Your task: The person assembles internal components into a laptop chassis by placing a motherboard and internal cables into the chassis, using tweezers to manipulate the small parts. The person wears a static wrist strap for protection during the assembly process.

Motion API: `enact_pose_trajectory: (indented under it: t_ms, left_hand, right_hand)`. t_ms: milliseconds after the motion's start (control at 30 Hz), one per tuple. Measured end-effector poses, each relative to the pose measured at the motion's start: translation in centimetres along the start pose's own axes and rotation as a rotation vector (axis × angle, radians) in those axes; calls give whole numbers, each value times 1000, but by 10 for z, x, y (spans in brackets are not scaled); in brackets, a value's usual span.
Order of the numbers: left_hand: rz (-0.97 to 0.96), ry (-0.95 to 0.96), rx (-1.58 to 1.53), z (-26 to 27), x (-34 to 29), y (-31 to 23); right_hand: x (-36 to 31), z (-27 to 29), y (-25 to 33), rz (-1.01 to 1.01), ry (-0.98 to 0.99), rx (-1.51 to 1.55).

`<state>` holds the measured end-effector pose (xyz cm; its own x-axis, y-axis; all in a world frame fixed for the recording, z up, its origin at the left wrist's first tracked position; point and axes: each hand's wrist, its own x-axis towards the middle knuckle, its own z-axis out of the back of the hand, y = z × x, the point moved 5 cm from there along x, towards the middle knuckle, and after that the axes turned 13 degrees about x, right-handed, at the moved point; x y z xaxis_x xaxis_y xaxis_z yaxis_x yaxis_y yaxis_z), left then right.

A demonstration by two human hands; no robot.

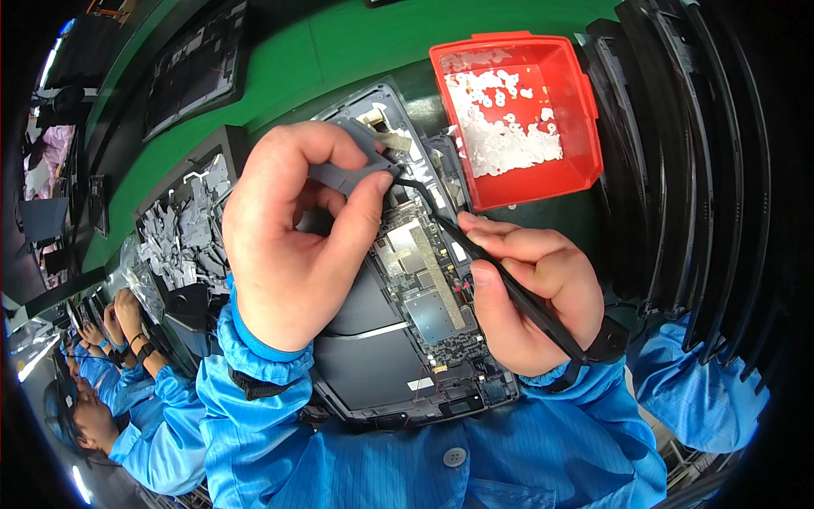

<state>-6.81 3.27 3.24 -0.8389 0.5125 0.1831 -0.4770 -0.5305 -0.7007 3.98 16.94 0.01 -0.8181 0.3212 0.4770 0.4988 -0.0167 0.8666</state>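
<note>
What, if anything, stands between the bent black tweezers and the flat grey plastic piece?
Nothing visible: the tweezers in the right hand reach the edge of the grey piece in the left hand; contact is unclear.

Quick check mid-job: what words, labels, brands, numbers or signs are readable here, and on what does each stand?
No text can be read in this view.
White sticker on the opened device: any print is too small.
Circuit board: any markings are too small.
Gray piece in the left hand: nothing readable.
Red bin: nothing readable.
</note>
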Motion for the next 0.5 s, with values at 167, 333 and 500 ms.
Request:
enact_pose_trajectory:
  t_ms: [167,333,500]
  left_hand:
    - [-39,25,182,0,-1,1]
    - [-70,-6,316,1,2,-8]
    - [-86,-22,340,-2,1,-12]
  right_hand:
    - [0,0,0,16,-5,-21]
    - [2,0,3,27,21,-32]
    - [1,0,4,47,7,-35]
